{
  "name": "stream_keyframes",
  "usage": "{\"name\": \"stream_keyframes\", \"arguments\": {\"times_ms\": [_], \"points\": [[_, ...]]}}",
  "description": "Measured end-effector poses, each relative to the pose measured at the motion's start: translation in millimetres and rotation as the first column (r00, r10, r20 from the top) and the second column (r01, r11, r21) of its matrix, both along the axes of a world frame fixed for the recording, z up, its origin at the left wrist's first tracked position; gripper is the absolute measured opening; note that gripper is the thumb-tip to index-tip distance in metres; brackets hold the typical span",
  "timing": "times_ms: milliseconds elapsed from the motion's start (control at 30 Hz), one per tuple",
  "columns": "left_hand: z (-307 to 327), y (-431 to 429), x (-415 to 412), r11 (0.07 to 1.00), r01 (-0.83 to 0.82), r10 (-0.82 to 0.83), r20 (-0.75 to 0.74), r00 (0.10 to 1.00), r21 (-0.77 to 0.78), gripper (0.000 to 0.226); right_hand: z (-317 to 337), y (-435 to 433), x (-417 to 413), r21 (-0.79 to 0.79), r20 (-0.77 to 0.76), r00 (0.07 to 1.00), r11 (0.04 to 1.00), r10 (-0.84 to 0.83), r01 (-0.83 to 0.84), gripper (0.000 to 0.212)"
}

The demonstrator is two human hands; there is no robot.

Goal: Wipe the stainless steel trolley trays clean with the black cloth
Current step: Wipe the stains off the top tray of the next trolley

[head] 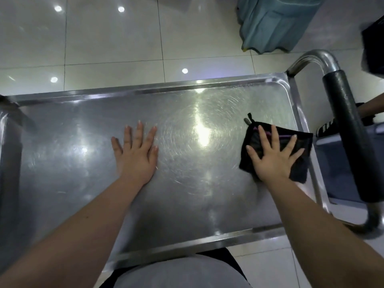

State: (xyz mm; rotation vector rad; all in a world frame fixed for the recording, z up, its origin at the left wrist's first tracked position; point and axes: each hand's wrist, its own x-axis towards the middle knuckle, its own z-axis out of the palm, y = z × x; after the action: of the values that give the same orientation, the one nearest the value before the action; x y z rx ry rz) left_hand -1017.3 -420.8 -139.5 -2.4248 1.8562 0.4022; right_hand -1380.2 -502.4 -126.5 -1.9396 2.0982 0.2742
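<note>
The stainless steel trolley's top tray [83, 183] fills the middle of the head view, shiny with circular wipe marks. My left hand [136, 154] lies flat on the tray near its centre, fingers spread, holding nothing. My right hand [274, 159] presses flat on the black cloth [299, 169] at the tray's right end, fingers spread over it. The folded cloth has a small loop at its far corner and a purple line across it.
The trolley's push handle [349, 129], steel tube with a black foam grip, curves along the right side. A teal fabric-covered object [272, 23] stands on the tiled floor beyond. Another person's shoe [328, 127] shows at the right, and a dark object [374, 48] at the upper right edge.
</note>
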Motion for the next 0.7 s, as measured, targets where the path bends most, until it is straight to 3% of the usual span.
{"name": "stream_keyframes", "arguments": {"times_ms": [100,200,300,400,567,700], "points": [[-4.2,-1.7,2.4,1.0,0.001,0.0,0.012,1.0,-0.01,0.057,-4.8,25.4,74.4,-0.021,0.036,0.977,0.977,0.211,-0.211,0.074],[-6.9,-1.4,5.0,1.0,0.009,-0.009,0.011,1.0,-0.028,0.058,-5.3,66.7,159.1,-0.062,0.081,0.885,0.889,0.458,-0.454,0.077],[-7.8,1.3,5.7,0.999,0.018,-0.017,0.008,1.0,-0.041,0.062,-3.1,84.0,177.7,-0.116,0.107,0.826,0.832,0.554,-0.543,0.078],[-9.5,2.8,6.1,0.997,0.025,-0.027,-0.024,0.999,-0.069,0.055,-6.6,61.8,116.9,-0.152,0.08,0.871,0.87,0.484,-0.469,0.081],[-13.1,3.3,5.8,0.995,0.034,-0.036,-0.022,0.999,-0.089,0.054,-2.2,33.5,-30.4,-0.048,-0.037,0.996,0.996,0.079,-0.08,0.083],[-10.6,1.9,5.6,0.998,0.024,-0.026,-0.018,1.0,-0.066,0.054,-0.7,34.1,-27.5,-0.028,-0.035,0.999,1.0,0.002,-0.003,0.087]]}}
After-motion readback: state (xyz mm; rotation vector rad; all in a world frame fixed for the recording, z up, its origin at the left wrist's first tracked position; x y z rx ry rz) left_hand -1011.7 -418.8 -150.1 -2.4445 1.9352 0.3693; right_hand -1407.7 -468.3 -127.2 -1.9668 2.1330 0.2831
